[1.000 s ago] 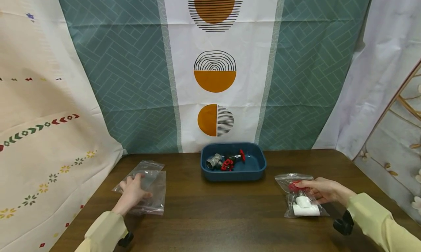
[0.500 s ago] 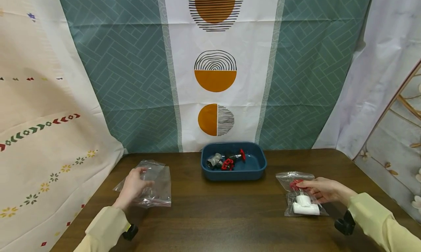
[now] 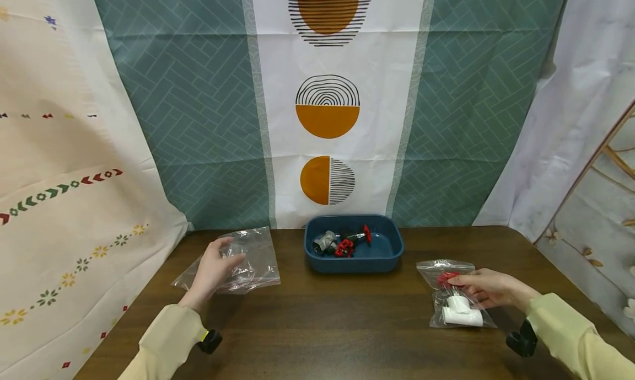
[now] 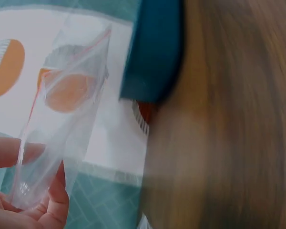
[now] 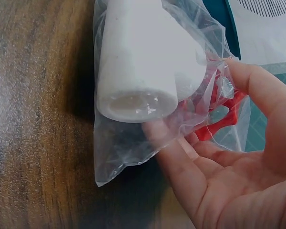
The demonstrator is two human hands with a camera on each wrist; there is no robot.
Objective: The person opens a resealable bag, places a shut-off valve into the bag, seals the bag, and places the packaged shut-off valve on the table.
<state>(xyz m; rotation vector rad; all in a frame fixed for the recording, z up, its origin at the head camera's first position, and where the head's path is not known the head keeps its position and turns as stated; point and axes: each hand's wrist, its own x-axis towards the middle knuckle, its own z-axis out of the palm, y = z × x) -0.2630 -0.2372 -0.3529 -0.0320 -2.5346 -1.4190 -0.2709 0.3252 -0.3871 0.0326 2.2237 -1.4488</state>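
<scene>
One tray [image 3: 353,266] sits toward the far side of the table [image 3: 317,325] in the head view, red-wheeled valves [image 3: 367,234] and a metal fitting [image 3: 324,242] lying in it, patterned cloth [image 3: 315,180] hanging behind. Out on the left, here's the left hand [image 3: 213,267], grasping a clear bag [image 3: 260,253] that spreads toward the tray; more plastic shows left of the wrist, and whether that's the same bag I can't tell. Well apart on the other side, the right hand [image 3: 491,287] has hold of a packed bag [image 3: 440,301], and inside it there's a red wheel [image 3: 446,279] up top, a white tee [image 3: 461,314] below!

Across to the left wrist: it's a pinch, thumb on one side, fingers on the other, the clear bag sloping up from them, a red line [image 4: 32,105] running along its edge. The tray comes in at the top, blurred wood to the right.

And the right wrist, close in: the tee's round end faces us through the film, the thumb against the plastic by the red wheel, fingers gripping from underneath.
</scene>
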